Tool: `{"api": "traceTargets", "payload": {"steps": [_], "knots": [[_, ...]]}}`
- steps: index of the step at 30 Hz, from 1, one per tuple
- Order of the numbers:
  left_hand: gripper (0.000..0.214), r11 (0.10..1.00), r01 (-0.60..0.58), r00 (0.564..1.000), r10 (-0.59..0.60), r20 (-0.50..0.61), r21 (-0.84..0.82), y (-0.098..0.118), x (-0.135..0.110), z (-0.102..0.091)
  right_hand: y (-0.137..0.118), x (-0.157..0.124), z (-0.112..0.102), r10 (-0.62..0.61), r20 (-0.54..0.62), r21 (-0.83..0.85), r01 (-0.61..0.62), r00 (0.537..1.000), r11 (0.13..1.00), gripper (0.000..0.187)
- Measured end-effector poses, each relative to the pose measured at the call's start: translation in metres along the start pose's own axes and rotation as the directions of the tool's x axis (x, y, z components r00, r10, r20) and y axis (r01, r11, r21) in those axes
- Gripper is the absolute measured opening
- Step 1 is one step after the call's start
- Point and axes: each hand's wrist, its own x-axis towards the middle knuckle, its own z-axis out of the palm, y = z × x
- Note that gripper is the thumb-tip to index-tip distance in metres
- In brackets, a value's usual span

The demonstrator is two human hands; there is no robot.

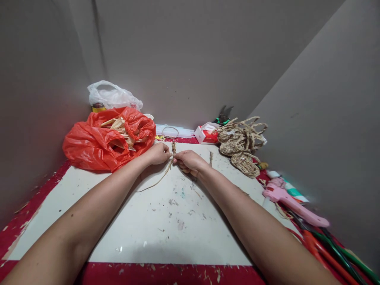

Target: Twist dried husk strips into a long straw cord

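Note:
Near the far middle of the white board (166, 221), my left hand (160, 153) and my right hand (190, 161) meet fingertip to fingertip. Both pinch a short braided cord (173, 147) of dry plant fibre, whose twisted end sticks up beyond my fingers. From my left fingers a thin loose strand (154, 184) trails down and left across the board. My fingertips hide part of the cord where they grip it. The fingers of both hands are closed.
A red plastic bag (89, 146) of dry husks stands left, with a white bag (115, 96) behind. At right lie woven straw pieces (245, 164), a tissue pack (210, 136), pliers (223, 116), a pink glue gun (297, 202) and orange-handled tools (319, 247). Grey walls enclose the table.

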Motion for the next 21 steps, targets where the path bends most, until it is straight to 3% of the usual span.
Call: {"api": "traceTargets", "payload": {"steps": [3, 9, 11, 13, 14, 15, 17, 18, 19, 21], "knots": [[0.02, 0.997, 0.009, 1.0, -0.008, -0.013, 0.08, 0.009, -0.004, 0.003, 0.001, -0.001, 0.003, -0.006, -0.005, 0.083, 0.007, 1.0, 0.997, 0.028], [0.022, 0.994, 0.024, 0.997, -0.016, -0.077, 0.107, 0.032, -0.022, 0.029, 0.008, 0.004, 0.0, 0.038, 0.021, 0.259, -0.042, 0.999, 0.965, 0.036], [0.018, 0.993, 0.011, 0.998, -0.018, 0.062, 0.115, 0.037, -0.027, 0.027, 0.009, 0.006, -0.002, 0.04, 0.015, 0.279, -0.043, 0.999, 0.959, 0.034], [0.015, 0.997, 0.031, 0.971, -0.046, 0.234, 0.068, 0.039, -0.027, 0.016, 0.009, 0.007, -0.006, 0.05, 0.043, 0.3, -0.06, 0.998, 0.952, 0.032], [0.018, 0.998, 0.054, 0.965, -0.058, 0.256, 0.021, 0.037, -0.025, 0.009, 0.008, 0.008, -0.008, 0.055, 0.075, 0.315, -0.076, 0.996, 0.946, 0.03], [0.023, 0.996, 0.078, 0.974, -0.068, 0.217, -0.039, 0.033, -0.022, 0.003, 0.008, 0.008, -0.01, 0.059, 0.117, 0.331, -0.095, 0.991, 0.939, 0.028], [0.026, 0.984, 0.089, 0.996, -0.093, -0.017, -0.155, 0.024, -0.014, -0.006, 0.007, 0.01, -0.014, 0.064, 0.208, 0.352, -0.135, 0.976, 0.926, 0.022], [0.023, 0.972, 0.084, 0.986, -0.112, -0.12, -0.218, 0.019, -0.011, -0.007, 0.006, 0.01, -0.016, 0.065, 0.242, 0.355, -0.151, 0.968, 0.923, 0.019], [0.019, 0.952, 0.094, 0.978, -0.143, -0.149, -0.292, 0.015, -0.008, -0.005, 0.006, 0.011, -0.017, 0.065, 0.266, 0.352, -0.159, 0.962, 0.922, 0.017], [0.016, 0.86, 0.182, 0.976, -0.218, -0.02, -0.477, 0.009, -0.004, 0.002, 0.005, 0.012, -0.018, 0.055, 0.288, 0.336, -0.155, 0.956, 0.929, 0.017]]}}
